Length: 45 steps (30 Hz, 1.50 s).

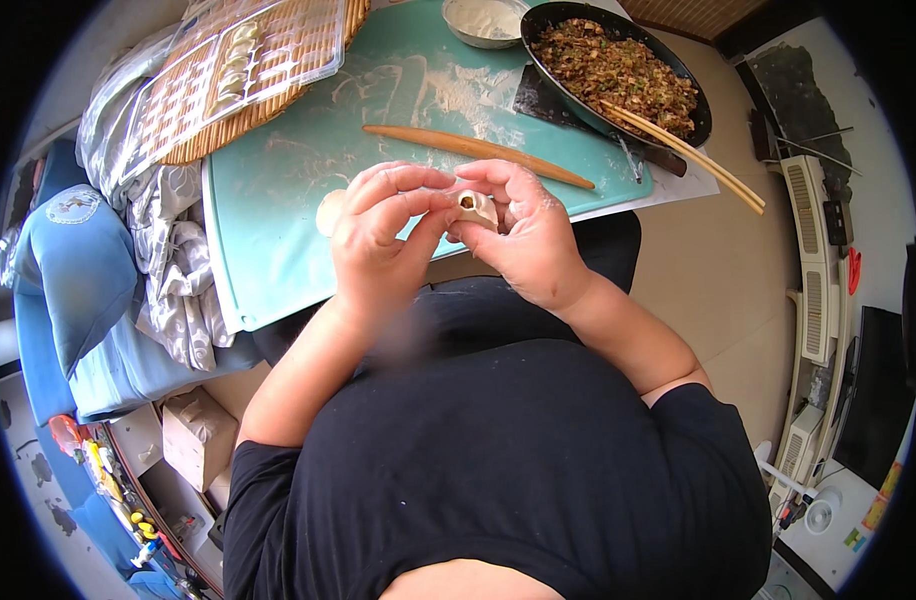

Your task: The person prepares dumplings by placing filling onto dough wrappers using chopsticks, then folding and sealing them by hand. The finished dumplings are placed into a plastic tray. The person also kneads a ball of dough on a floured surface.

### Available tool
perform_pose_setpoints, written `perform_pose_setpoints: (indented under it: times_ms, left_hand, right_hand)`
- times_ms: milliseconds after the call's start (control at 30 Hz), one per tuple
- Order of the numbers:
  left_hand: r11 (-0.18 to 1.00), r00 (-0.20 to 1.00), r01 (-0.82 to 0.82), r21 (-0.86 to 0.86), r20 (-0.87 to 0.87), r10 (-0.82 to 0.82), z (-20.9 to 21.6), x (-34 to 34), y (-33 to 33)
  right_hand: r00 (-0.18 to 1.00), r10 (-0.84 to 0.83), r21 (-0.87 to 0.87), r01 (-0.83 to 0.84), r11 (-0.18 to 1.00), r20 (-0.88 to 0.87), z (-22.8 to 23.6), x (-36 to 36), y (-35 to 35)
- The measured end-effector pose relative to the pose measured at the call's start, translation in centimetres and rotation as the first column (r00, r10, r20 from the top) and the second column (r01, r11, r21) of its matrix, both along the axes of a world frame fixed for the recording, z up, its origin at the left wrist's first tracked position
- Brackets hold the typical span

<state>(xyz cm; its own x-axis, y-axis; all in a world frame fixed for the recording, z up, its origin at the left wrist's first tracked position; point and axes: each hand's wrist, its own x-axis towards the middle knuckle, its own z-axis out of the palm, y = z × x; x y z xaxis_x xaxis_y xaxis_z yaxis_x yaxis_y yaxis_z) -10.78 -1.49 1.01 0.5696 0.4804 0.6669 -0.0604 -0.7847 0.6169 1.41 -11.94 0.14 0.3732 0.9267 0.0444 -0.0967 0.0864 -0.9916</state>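
Between both hands, above the near edge of the green mat [278, 250], I hold a dumpling [475, 208] with a bit of brown filling showing through a gap in its white dough. My left hand [390, 235] pinches its left side with thumb and fingers. Wrapped about its right side, my right hand [526, 225] presses the dough with the thumb. A round dough wrapper [330, 212] lies on the mat, partly hidden behind my left hand. Just beyond the hands rests a wooden rolling pin [478, 152].
A black pan [706, 120] of chopped filling stands at the far right, chopsticks [693, 160] across its rim. Beside it sits a bowl of flour [486, 20]. At the far left, a clear tray [323, 40] with several dumplings lies on a woven mat [193, 150].
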Motion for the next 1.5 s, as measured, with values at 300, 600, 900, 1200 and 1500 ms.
perform_pose_setpoints:
  times_ms: [300,600,900,1200,1500]
  left_hand:
    - [0.998,0.998,0.028,0.06,-0.05,-0.025,0.5,-0.3,0.0]
    - [0.994,0.994,0.108,0.012,-0.033,-0.108,0.3,0.0,0.7]
    - [0.999,1.0,0.024,0.027,-0.005,-0.024,0.3,0.0,0.0]
    - [0.998,0.998,0.005,0.065,-0.062,-0.001,0.7,-0.1,-0.2]
    - [0.967,0.999,0.02,0.252,-0.052,-0.008,0.4,0.5,0.4]
  right_hand:
    - [0.997,0.017,0.049,-0.013,0.999,-0.073,0.0,0.1,-0.1]
    - [0.994,0.089,0.01,-0.089,0.996,-0.057,0.9,0.1,-0.2]
    - [0.999,0.027,0.032,-0.027,0.999,-0.026,0.5,-0.2,0.0]
    - [0.991,0.055,0.001,-0.055,0.998,-0.126,0.9,0.3,-0.2]
    - [1.0,0.014,0.037,-0.014,0.999,0.013,0.1,0.0,0.1]
